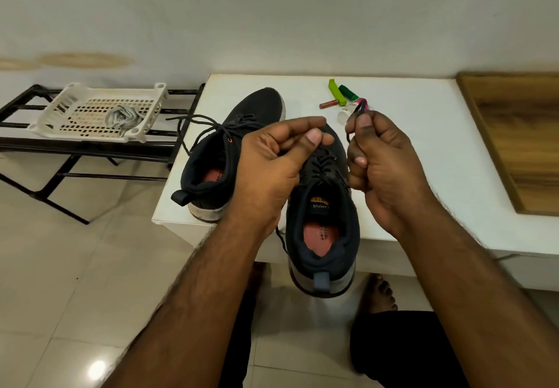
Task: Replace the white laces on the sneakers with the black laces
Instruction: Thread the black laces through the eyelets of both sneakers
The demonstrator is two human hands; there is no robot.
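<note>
Two dark sneakers rest on the white table. The left sneaker carries a black lace with loose ends trailing off its left side. The right sneaker hangs over the table's front edge, heel toward me, threaded with a black lace. My left hand pinches one end of that lace above the tongue. My right hand is closed on the other end, which loops up past my fingertips. The white laces lie bunched in a white basket at the left.
The basket sits on a black metal rack left of the table. Small items lie at the table's back: a green clip, a green tube and a small brown tube. A wooden panel lies at the right. Tiled floor below.
</note>
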